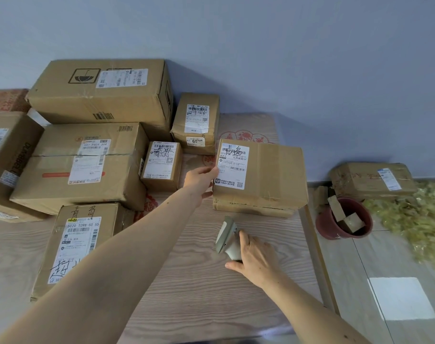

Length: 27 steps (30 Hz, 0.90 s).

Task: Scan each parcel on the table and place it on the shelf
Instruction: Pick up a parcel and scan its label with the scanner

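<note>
Several brown cardboard parcels with white shipping labels lie on the wood-grain table [191, 289]. My left hand [200, 182] grips the left edge of a parcel [273, 177] at the table's right side, fingers over its label, thumb under the side. My right hand [253, 259] grips a grey handheld scanner [227, 235], whose head points up toward that parcel. No shelf is in view.
Other parcels crowd the left: a big box [100, 93] at the back, a wide one [82, 167], two small ones [162, 165] [196, 122], one near me [75, 247]. Right of the table stand a red pot [343, 219] and another parcel [372, 180] on the floor.
</note>
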### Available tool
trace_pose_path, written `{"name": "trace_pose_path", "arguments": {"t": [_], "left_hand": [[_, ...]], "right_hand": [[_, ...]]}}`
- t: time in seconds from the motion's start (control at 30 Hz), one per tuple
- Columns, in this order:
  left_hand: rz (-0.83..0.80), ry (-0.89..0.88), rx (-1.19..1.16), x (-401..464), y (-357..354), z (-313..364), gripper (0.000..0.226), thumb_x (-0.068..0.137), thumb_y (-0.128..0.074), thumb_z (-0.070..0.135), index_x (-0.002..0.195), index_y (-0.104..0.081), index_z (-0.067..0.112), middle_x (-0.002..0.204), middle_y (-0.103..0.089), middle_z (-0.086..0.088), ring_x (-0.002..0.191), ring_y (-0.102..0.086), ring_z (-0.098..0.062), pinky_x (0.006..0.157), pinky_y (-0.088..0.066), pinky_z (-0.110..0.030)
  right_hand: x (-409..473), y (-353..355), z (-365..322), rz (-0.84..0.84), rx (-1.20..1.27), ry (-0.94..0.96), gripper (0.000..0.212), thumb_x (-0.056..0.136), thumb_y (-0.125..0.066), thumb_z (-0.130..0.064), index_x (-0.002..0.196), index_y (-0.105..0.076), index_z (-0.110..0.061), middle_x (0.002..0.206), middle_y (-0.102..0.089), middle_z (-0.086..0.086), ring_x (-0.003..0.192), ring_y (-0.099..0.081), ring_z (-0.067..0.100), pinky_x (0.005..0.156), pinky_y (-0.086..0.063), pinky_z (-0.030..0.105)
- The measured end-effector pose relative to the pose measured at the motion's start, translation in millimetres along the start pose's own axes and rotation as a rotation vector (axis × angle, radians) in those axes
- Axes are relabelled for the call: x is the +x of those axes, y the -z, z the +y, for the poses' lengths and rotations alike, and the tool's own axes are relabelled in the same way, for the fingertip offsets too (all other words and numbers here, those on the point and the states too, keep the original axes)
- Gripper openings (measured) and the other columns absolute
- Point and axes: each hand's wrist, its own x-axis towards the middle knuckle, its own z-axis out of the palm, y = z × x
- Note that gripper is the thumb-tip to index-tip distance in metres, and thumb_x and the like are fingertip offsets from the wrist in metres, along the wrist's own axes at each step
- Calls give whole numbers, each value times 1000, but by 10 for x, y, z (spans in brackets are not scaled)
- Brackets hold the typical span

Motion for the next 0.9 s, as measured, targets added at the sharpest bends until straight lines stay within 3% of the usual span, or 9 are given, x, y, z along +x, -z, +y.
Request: {"name": "trace_pose_path", "arguments": {"t": [0.13,0.27,0.3,0.4,0.53,0.6,0.7,0.8,0.9], "left_hand": [[1,-2,-1,-7,-6,0,20,94,-67,26,114,-64,21,99,-71,2,99,-64,-17,91,-56,-39],[11,-1,13,4,-12,1,16,94,-66,25,110,-64,22,101,-71,2,104,-64,-18,96,-54,-42],[16,-5,18,7,-12,3,19,94,-67,25,112,-65,21,101,-71,2,106,-64,-18,97,-53,-43],[18,-10,15,21,-18,9,31,93,-67,26,123,-65,20,105,-72,0,107,-64,-19,99,-52,-45],[8,-16,7,0,-47,53,29,93,-67,26,121,-65,22,106,-71,-1,109,-63,-20,99,-51,-44],[-2,-17,8,-10,-63,74,29,93,-67,25,122,-64,23,106,-70,-1,107,-62,-19,98,-51,-43],[-27,-21,57,-7,-75,76,30,93,-67,31,122,-63,24,105,-70,2,101,-61,-16,96,-50,-42],[-60,-33,108,-30,-92,75,23,94,-65,34,116,-59,30,99,-68,7,89,-59,-11,82,-46,-34],[-95,-48,143,-28,-129,47,27,96,-63,27,123,-61,24,111,-70,1,94,-62,-16,76,-50,-31]], "right_hand": [[24,79,62,49,49,3,91,84,-48,-76,147,-31,-12,132,-56,4,114,-57,22,87,-49,36],[68,286,189,414,104,128,69,89,-43,-70,121,-58,-10,104,-64,5,80,-65,18,61,-52,26],[93,350,230,502,130,151,66,91,-44,-67,116,-60,-8,102,-64,6,79,-64,18,61,-53,26],[230,632,354,662,220,74,65,91,-49,-64,117,-58,-6,114,-61,9,97,-62,21,78,-55,32],[387,968,557,804,279,-170,74,84,-53,-67,120,-56,-3,121,-58,14,108,-57,30,90,-48,41],[445,1055,663,689,302,-319,84,81,-58,-68,132,-47,-2,134,-50,18,120,-50,37,97,-42,48],[524,1090,808,377,468,-550,104,78,-65,-69,148,-24,-4,152,-31,18,137,-35,37,108,-35,51],[584,1117,871,243,742,-618,97,78,-70,-63,142,-27,-5,144,-42,17,127,-47,35,99,-47,47],[609,1153,890,229,764,-631,86,80,-73,-55,136,-32,-6,137,-48,16,121,-52,34,93,-49,45]]}}
